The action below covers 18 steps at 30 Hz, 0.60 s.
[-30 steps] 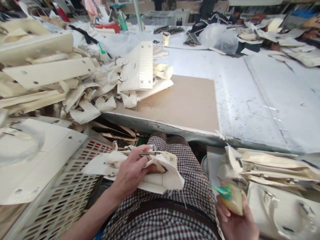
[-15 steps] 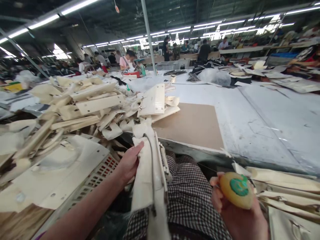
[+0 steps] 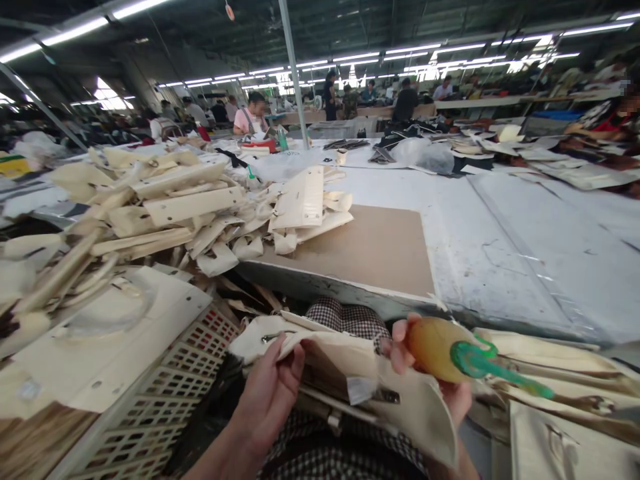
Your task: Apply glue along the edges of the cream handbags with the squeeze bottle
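Observation:
A cream handbag (image 3: 420, 407) lies across my lap, its opening turned up and a small white tag showing inside. My left hand (image 3: 270, 393) pinches the bag's near edge between thumb and fingers, left of the middle. In my right hand (image 3: 456, 401) is a rounded, amber squeeze bottle (image 3: 431, 348) with a green nozzle pointing right; it looks like a glue bottle. The fingers of that hand wrap round the bottle, just over the bag's right end. Whether they also touch the bag, I cannot tell.
Cream bag parts (image 3: 195, 207) are heaped on the table at left, above a plastic basket (image 3: 165, 393). A brown board (image 3: 385, 247) lies on the white table (image 3: 480, 267) ahead. More cream bags (image 3: 565, 440) lie at right. Several people work farther back.
The bag has turned from hanging lengthwise to lying across my lap, opened upward. My right hand has brought the bottle left to the bag, and its nozzle has swung to the right.

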Each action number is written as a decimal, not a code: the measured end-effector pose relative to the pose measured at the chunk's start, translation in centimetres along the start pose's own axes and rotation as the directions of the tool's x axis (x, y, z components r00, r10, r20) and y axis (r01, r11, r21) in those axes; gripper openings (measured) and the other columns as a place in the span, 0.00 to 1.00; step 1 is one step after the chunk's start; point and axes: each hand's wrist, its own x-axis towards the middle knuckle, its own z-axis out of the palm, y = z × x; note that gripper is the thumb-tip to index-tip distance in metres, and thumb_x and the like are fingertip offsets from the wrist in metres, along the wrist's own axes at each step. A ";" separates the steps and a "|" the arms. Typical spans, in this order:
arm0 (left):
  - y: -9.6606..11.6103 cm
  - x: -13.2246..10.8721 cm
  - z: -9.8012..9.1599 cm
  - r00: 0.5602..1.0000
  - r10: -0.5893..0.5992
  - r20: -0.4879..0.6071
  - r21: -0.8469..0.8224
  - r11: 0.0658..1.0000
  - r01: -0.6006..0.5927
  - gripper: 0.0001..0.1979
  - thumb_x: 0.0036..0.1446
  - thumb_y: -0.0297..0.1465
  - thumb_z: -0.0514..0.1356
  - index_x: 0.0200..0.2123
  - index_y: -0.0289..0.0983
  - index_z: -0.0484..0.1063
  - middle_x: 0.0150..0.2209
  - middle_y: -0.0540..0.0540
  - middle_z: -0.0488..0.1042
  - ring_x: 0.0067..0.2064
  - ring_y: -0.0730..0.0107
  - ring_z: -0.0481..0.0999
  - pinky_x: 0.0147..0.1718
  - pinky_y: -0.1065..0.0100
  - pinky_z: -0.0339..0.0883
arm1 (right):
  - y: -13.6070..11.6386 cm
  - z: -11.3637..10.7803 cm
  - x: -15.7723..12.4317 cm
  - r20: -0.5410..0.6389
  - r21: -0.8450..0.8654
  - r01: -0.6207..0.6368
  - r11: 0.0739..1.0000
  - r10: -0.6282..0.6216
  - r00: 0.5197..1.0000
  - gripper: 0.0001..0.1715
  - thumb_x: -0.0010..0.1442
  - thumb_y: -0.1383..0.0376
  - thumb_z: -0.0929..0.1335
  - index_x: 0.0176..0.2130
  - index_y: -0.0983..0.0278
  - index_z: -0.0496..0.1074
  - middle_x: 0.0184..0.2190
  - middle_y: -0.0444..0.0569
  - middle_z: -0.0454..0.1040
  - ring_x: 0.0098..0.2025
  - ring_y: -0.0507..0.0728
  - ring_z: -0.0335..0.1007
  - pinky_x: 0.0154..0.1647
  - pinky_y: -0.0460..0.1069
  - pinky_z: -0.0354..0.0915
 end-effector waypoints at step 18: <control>-0.5 9.2 3.4 -0.028 -0.398 0.917 -0.144 -0.264 -0.954 0.14 0.66 0.32 0.63 0.54 0.38 0.72 0.42 0.43 0.82 0.42 0.59 0.80 0.59 0.50 0.63 | -0.7 -1.5 3.8 -0.011 0.197 -0.231 0.953 0.237 0.971 0.31 0.59 0.38 0.71 0.44 0.61 0.77 0.30 0.41 0.67 0.15 0.42 0.31 0.12 0.42 0.46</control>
